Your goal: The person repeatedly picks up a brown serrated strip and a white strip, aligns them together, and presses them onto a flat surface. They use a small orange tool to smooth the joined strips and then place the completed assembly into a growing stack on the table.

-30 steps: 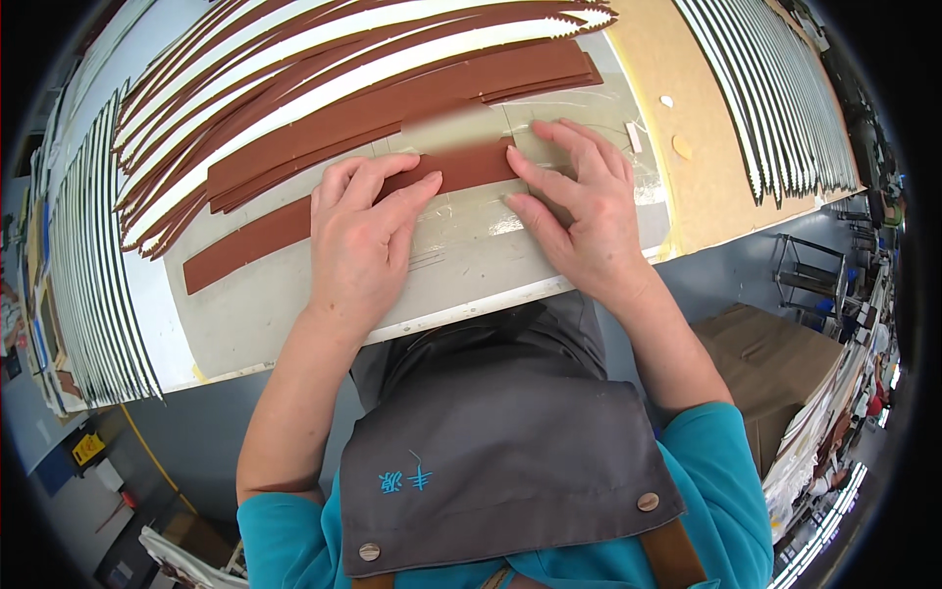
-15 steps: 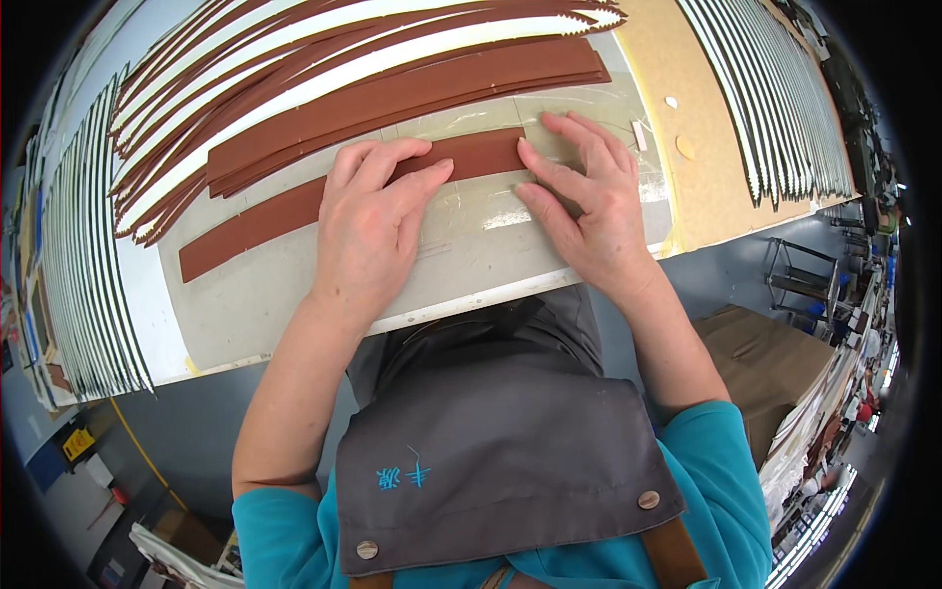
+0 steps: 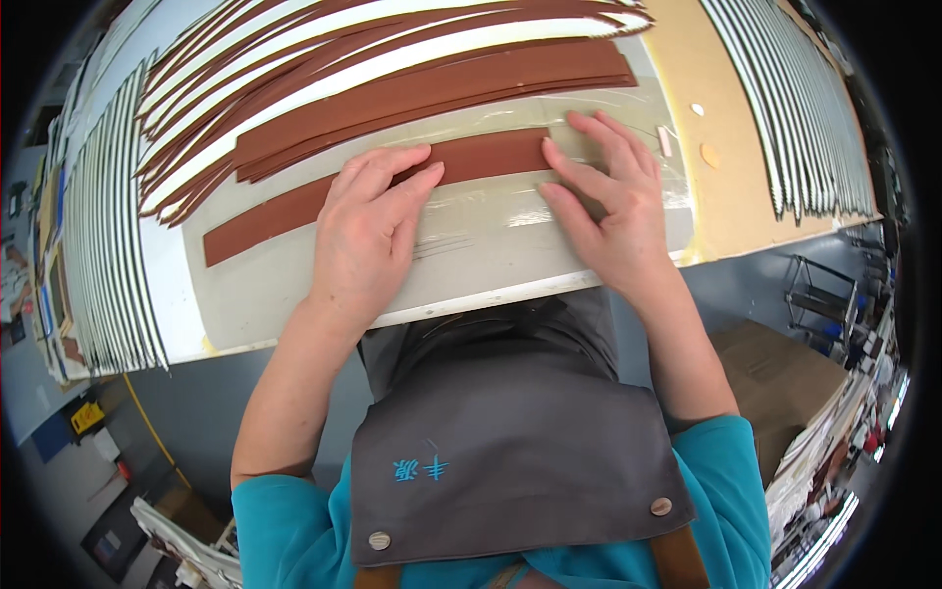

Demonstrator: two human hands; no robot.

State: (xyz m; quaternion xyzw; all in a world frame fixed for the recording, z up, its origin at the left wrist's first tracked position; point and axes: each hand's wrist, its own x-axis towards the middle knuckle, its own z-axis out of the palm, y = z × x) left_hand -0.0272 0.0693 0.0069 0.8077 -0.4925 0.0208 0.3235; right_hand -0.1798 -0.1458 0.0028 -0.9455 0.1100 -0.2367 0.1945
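Observation:
A long, flat reddish-brown strip [image 3: 491, 152], leather-like, lies across the grey work board [image 3: 324, 294] in front of me. My left hand [image 3: 378, 211] rests over its middle, thumb and forefinger close together on the strip and the other fingers curled behind. At the strip's right end, the forefinger of my right hand [image 3: 618, 201] touches the end edge. Its thumb is on the board, apart from the forefinger. Just beyond lies a stack of similar brown strips [image 3: 432, 98], roughly parallel to the single one.
Thin brown strips with jagged ends [image 3: 324, 54] fan out at the back. Rows of dark-edged narrow strips hang at the left [image 3: 113, 236] and right [image 3: 785, 118]. Small pale scraps [image 3: 710, 155] lie on the tan board. A brown-covered stack [image 3: 780, 378] stands below, right.
The whole view has shifted, so the table appears farther right. My left hand has slid a little leftward along the strip. My right forefinger stays at its end.

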